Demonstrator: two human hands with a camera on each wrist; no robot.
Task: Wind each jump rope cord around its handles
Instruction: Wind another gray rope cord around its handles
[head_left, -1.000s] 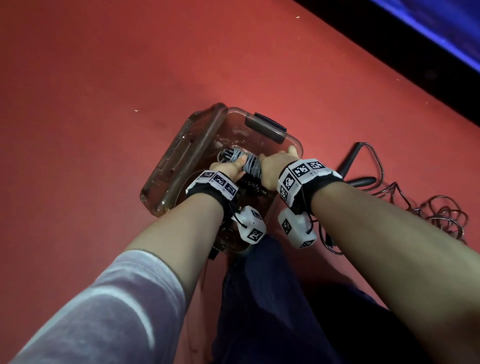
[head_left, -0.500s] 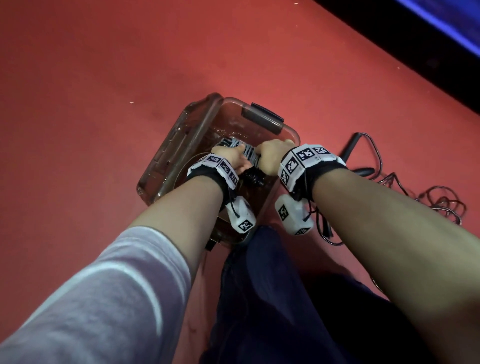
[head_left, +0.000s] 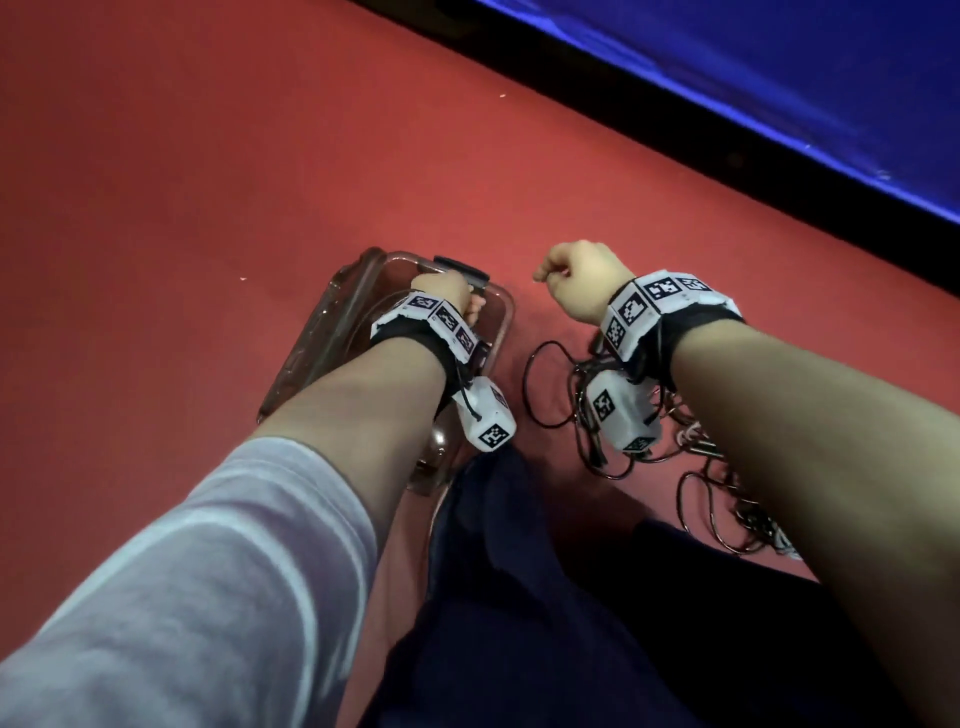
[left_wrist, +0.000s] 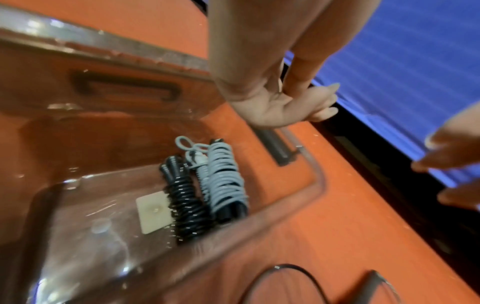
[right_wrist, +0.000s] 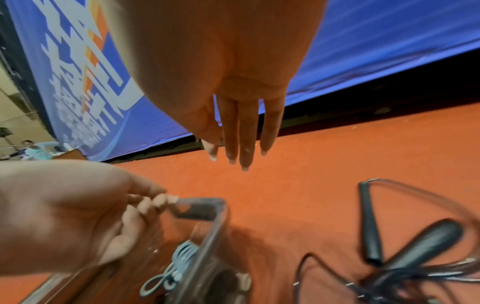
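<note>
A grey wound jump rope (left_wrist: 226, 181) and a black wound one (left_wrist: 184, 199) lie side by side on the bottom of a clear plastic box (head_left: 311, 343). My left hand (head_left: 447, 293) hovers over the box's far rim by the dark latch (right_wrist: 197, 207), fingers loosely curled, holding nothing. To the right of the box my right hand (head_left: 582, 280) hangs above the floor with straight, empty fingers (right_wrist: 239, 133). An unwound black rope (head_left: 582, 384) sprawls on the floor under my right wrist, its two black handles (right_wrist: 426, 242) crossed.
The red floor (head_left: 208, 182) stretches left and ahead of the box. A blue banner (head_left: 779, 78) above a black base strip runs across the far right. My dark trouser legs (head_left: 519, 597) fill the near middle.
Both hands held the grey wound rope inside the box; they have let it go there. My right hand has moved out to the right, and my left has risen to the far rim.
</note>
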